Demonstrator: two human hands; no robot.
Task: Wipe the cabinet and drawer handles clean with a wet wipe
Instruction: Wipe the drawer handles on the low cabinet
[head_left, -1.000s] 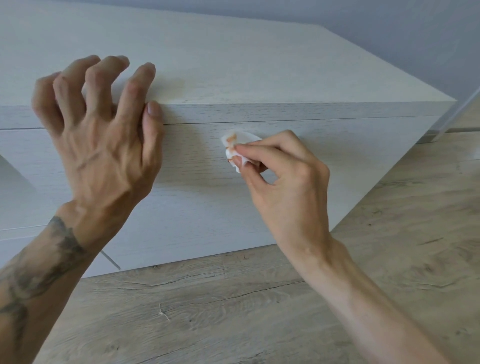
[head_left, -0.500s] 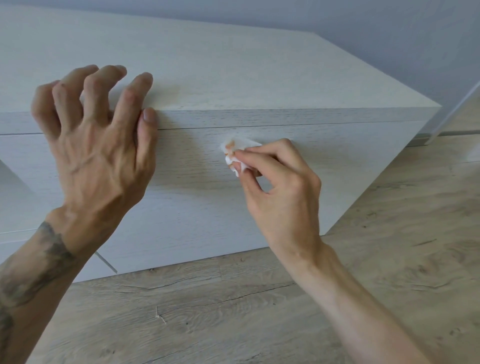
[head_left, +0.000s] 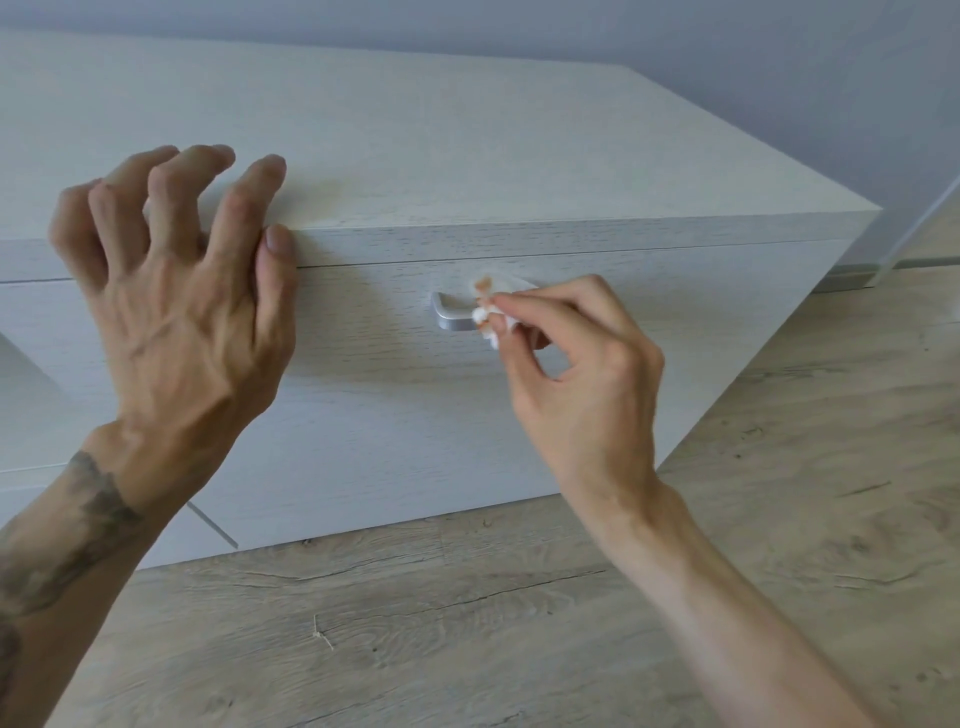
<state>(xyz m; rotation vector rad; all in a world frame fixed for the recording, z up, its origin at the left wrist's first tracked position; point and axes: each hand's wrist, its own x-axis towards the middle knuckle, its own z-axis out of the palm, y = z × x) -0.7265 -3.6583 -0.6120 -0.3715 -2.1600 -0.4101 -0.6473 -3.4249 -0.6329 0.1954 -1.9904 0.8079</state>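
Observation:
A low whitewashed-wood cabinet (head_left: 415, 156) fills the upper view. Its top drawer front (head_left: 363, 395) carries a brushed-metal handle (head_left: 451, 318), of which only the left end shows. My right hand (head_left: 576, 374) pinches a small crumpled white wet wipe (head_left: 491, 306), stained orange-brown, between thumb and fingertips and holds it around the handle's middle and right part. My left hand (head_left: 182, 312) is raised in front of the cabinet's top edge with fingers spread and bent like a claw, thumb tip by the edge, holding nothing.
Grey-brown wood-look floor (head_left: 519, 623) lies in front of and to the right of the cabinet. A pale grey wall (head_left: 727, 52) stands behind. More drawer fronts (head_left: 31, 405) continue at the far left, with a white baseboard or frame (head_left: 924, 223) at the right.
My right hand has slid the wipe to the right along the handle, uncovering its metal left end. The view has tilted slightly, and my left hand sits a little lower in the frame.

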